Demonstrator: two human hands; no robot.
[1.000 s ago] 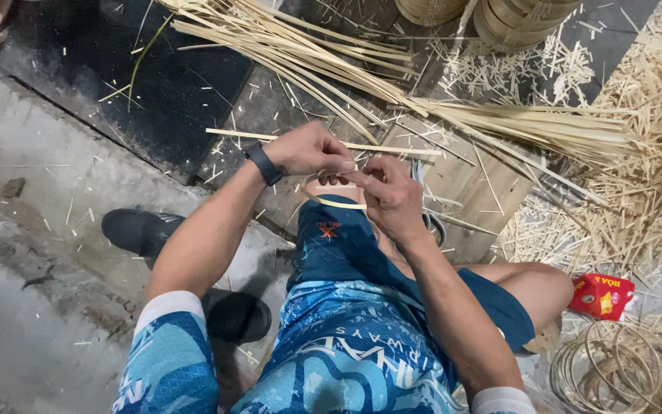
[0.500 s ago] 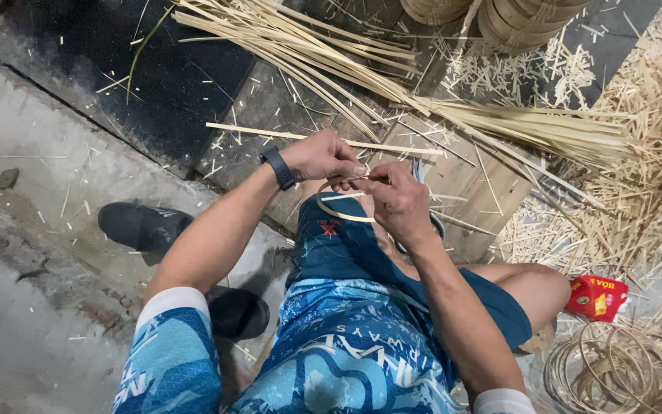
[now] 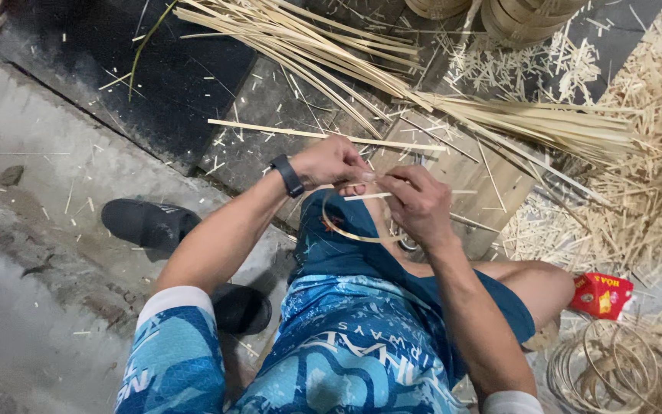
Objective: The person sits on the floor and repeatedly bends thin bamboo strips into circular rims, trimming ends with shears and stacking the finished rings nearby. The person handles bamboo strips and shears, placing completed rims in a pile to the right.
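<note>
My left hand (image 3: pixel 332 161) and my right hand (image 3: pixel 417 201) meet over my knee. Together they pinch a thin pale bamboo strip (image 3: pixel 350 232) that curls down into a loop against my blue shorts. A black watch sits on my left wrist. A long flat bamboo slat (image 3: pixel 270 129) lies on the ground just beyond my left hand.
A big bundle of long bamboo strips (image 3: pixel 362 61) fans across the ground ahead. Shavings pile (image 3: pixel 653 176) at the right. A red packet (image 3: pixel 601 294) and coiled bamboo rings (image 3: pixel 622 368) lie at lower right. Black sandals (image 3: pixel 147 222) rest at left. Round bamboo baskets (image 3: pixel 522 14) stand at the top.
Both hands have stayed together over the knee, with the fingers shifting along the strip. The loop below them hangs wider and lower.
</note>
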